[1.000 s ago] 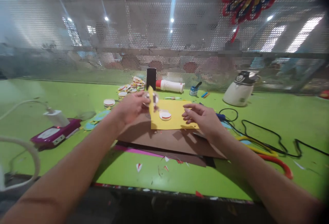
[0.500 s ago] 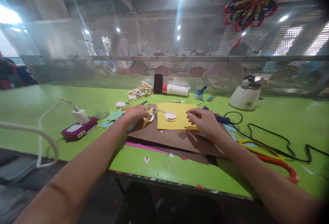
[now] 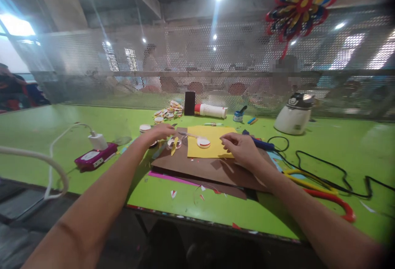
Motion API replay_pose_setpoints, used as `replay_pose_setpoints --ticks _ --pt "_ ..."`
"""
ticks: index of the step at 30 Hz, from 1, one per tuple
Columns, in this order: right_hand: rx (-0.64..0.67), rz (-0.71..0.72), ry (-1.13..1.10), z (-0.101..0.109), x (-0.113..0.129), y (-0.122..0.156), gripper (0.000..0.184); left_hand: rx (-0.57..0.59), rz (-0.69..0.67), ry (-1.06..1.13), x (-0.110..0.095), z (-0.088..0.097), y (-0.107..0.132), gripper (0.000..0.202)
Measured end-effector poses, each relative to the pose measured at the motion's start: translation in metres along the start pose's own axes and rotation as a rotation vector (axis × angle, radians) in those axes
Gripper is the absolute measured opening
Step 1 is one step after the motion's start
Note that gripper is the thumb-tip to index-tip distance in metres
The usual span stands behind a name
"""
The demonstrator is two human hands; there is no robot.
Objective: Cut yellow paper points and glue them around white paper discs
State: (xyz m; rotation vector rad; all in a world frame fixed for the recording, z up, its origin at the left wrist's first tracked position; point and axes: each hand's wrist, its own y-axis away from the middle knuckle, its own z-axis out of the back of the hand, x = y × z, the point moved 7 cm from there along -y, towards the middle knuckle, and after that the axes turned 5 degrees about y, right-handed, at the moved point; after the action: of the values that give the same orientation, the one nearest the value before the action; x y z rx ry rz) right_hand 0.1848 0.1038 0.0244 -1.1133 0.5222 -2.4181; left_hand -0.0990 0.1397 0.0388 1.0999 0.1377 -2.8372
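My left hand [image 3: 161, 132] reaches over the left edge of the brown board [image 3: 210, 171], fingers stretched out, with nothing visible in them. Just below its fingertips lies a round white piece [image 3: 170, 142] with a yellow paper strip [image 3: 174, 147] against it. On a yellow sheet [image 3: 212, 151] rests another white disc [image 3: 203, 142] with a red edge. A thin pale tool [image 3: 189, 135] points toward that disc; its kind is unclear. To the right, my right hand [image 3: 239, 145] hovers over the sheet's edge, thumb and fingertips pinched together. Whatever they may hold is too small to see.
Behind stand a pile of round pieces [image 3: 169, 112], a dark phone-like slab [image 3: 190, 103], a white tube [image 3: 212, 110], a small blue jar [image 3: 238, 116] and a grey-white kettle-like container [image 3: 293, 117]. A purple power strip [image 3: 96, 158] sits left. Red-handled scissors [image 3: 335, 199] and a black cord [image 3: 333, 166] lie right.
My left hand has let go of the yellow strip and moved slightly left and up. The strip now lies by the round piece. My right hand stays pinched in nearly the same place.
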Motion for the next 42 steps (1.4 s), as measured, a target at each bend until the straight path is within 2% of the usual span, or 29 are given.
replay_pose_setpoints --ticks 3,5,7,9,10,13,16,20,25,32,36,42 --pt "-0.022 0.005 0.006 0.002 0.003 0.000 0.023 -0.070 -0.045 0.167 -0.017 0.015 0.010 0.048" --pt "-0.036 0.016 0.014 0.004 0.008 0.002 0.021 -0.045 -0.142 0.305 -0.035 0.016 0.021 0.056" --pt "-0.049 0.031 0.022 0.005 0.015 0.004 0.019 0.026 -0.249 0.446 -0.053 0.010 0.036 0.060" --pt "-0.061 0.042 0.025 0.006 0.023 0.007 0.018 0.200 -0.341 0.811 -0.071 -0.003 0.052 0.060" --pt "-0.066 0.047 0.023 0.006 0.028 0.009 0.018 0.266 -0.373 0.910 -0.078 -0.009 0.060 0.058" --pt "-0.081 0.067 0.003 0.008 0.042 0.016 0.017 0.397 -0.489 1.039 -0.094 -0.027 0.083 0.055" --pt "-0.136 0.195 -0.024 0.012 0.062 0.025 0.016 0.411 -0.607 1.039 -0.102 -0.038 0.099 0.052" --pt "-0.173 0.448 -0.021 0.013 0.088 0.040 0.012 0.330 -0.766 0.940 -0.108 -0.045 0.108 0.056" --pt "-0.128 0.440 0.033 0.005 0.089 0.045 0.012 0.248 -0.868 0.829 -0.108 -0.051 0.113 0.062" --pt "-0.074 0.425 0.103 0.001 0.085 0.046 0.013 0.206 -0.860 0.790 -0.101 -0.055 0.115 0.067" --pt "-0.050 0.470 0.124 -0.001 0.089 0.046 0.018 0.175 -0.848 0.793 -0.098 -0.053 0.114 0.067" --pt "-0.077 0.561 0.313 -0.007 0.094 0.050 0.027 0.160 -0.790 0.807 -0.096 -0.054 0.115 0.068"
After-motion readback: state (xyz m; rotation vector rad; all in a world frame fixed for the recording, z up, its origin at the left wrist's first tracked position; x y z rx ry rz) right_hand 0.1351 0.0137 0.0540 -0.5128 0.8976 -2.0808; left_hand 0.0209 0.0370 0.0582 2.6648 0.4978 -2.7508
